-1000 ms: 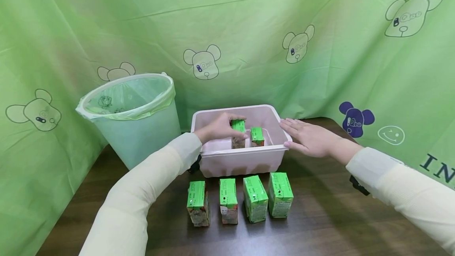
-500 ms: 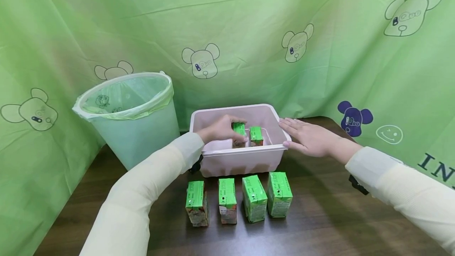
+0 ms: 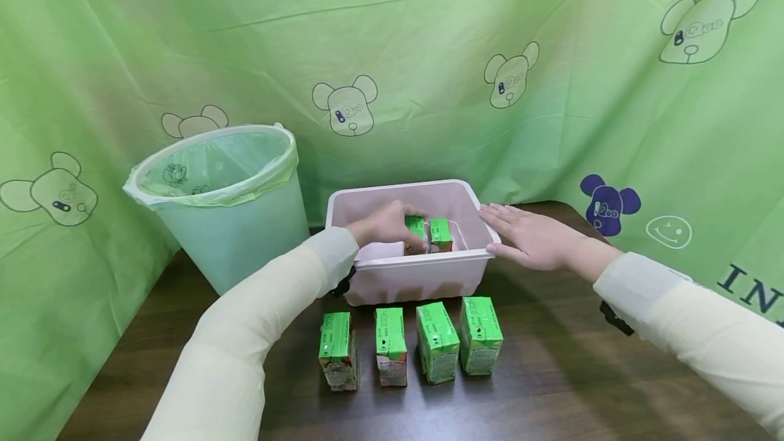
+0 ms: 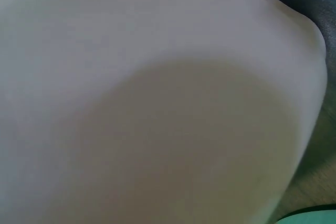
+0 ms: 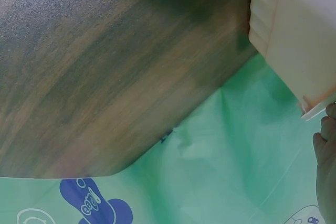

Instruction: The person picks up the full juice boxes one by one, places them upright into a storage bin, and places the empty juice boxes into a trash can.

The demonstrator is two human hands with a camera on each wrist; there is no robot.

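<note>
Inside the pink plastic bin (image 3: 422,284), my left hand (image 3: 390,223) grips a green-topped drink carton (image 3: 415,226) between thumb and fingers. A second drink carton (image 3: 439,230) stands in the bin just to its right. My right hand (image 3: 533,235) rests on the bin's right rim with its fingers extended; the right wrist view shows its fingers (image 5: 328,129) at the rim. The left wrist view is filled by a pale, blurred surface close to the camera, so that hand is not seen there.
Several green-topped drink cartons (image 3: 392,342) stand in a row on the dark wooden table (image 3: 551,359), in front of the bin. A lined waste bin (image 3: 257,237) is at the left. Behind everything hangs a green printed curtain (image 3: 429,19).
My left hand has lowered the carton into the bin and shifted it slightly right, closer to the other carton there. The right hand has stayed on the rim.
</note>
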